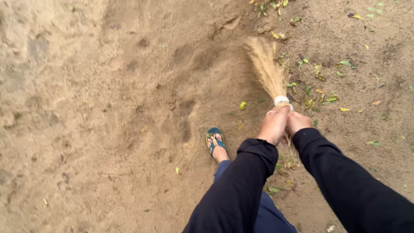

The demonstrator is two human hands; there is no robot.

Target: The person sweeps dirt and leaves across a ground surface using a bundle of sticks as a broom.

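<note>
Broom (268, 69): short straw bundle, bound with a white band (281, 99) at the neck, bristles fanned up and away over bare sand (108, 108), tips blurred. Both hands wrapped shut around the neck just below the band: left hand (273, 125) in front, right hand (298, 122) touching it, each grip fully closed on the bundle. Leaves (321, 82) lie scattered right of the bristles, more beside the sleeves near the bottom; one green fruit (243, 105) sits alone to the left. Sandalled foot (217, 144) planted near the hands. Judgement: a low, flat stroke with the tips brushing lightly should shift leaves without gouging sand; the double hold steadies the short handle.
</note>
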